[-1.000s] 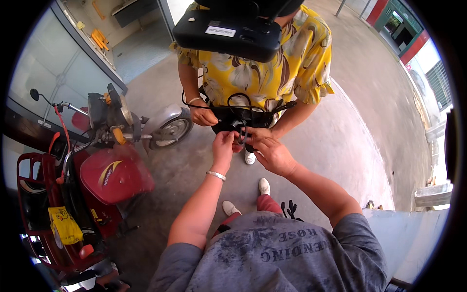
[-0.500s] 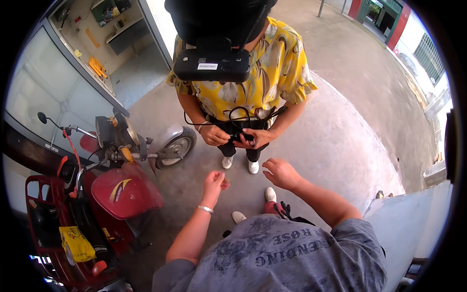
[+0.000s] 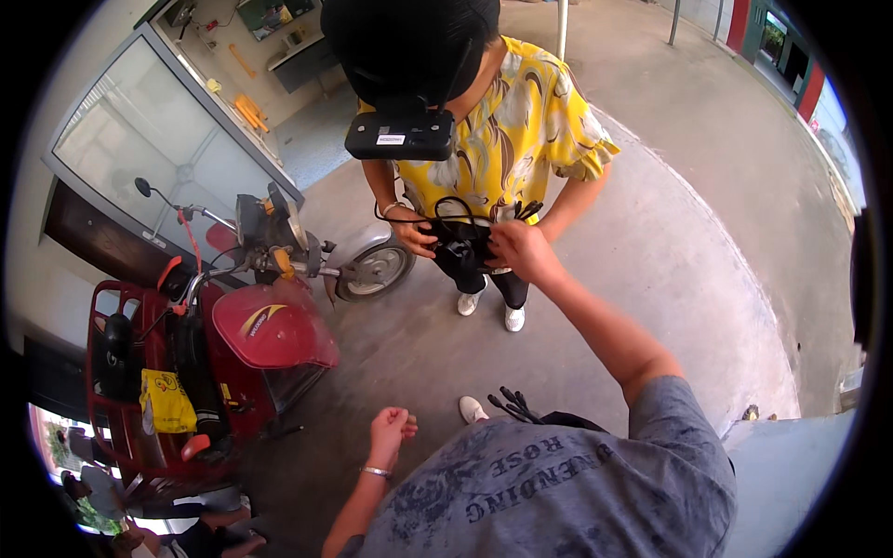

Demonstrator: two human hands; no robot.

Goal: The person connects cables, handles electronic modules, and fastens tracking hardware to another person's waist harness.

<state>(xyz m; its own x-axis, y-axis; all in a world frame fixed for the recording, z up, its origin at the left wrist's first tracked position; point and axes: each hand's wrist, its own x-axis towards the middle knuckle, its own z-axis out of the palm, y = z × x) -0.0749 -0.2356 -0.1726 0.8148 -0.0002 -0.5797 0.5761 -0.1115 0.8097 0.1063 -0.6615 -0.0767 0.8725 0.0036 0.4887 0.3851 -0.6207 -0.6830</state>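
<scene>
My right hand [image 3: 519,251] reaches forward to the waist of a person facing me, its fingers bent in against the right side of a black pouch-like thing [image 3: 454,244]. What the fingertips hold there is hidden. Black cables [image 3: 456,206] loop above that pouch. The other person's hand [image 3: 409,229] rests at its left side. Lower down, near my body, my left hand [image 3: 393,428] is closed with the fingertips together, a bracelet [image 3: 376,471] on its wrist. Anything inside that hand is too small to make out.
A red motor tricycle [image 3: 270,325] with a yellow bag [image 3: 167,402] stands at my left. Behind it is a glass-panelled door [image 3: 139,130]. The other person wears a black head-worn device [image 3: 400,136]. A pale wall [image 3: 791,465] lies at the right.
My right hand has moved forward to the black pouch at the other person's waist. My left hand has drawn back lower. I have shifted, so the tricycle sits further right in view.
</scene>
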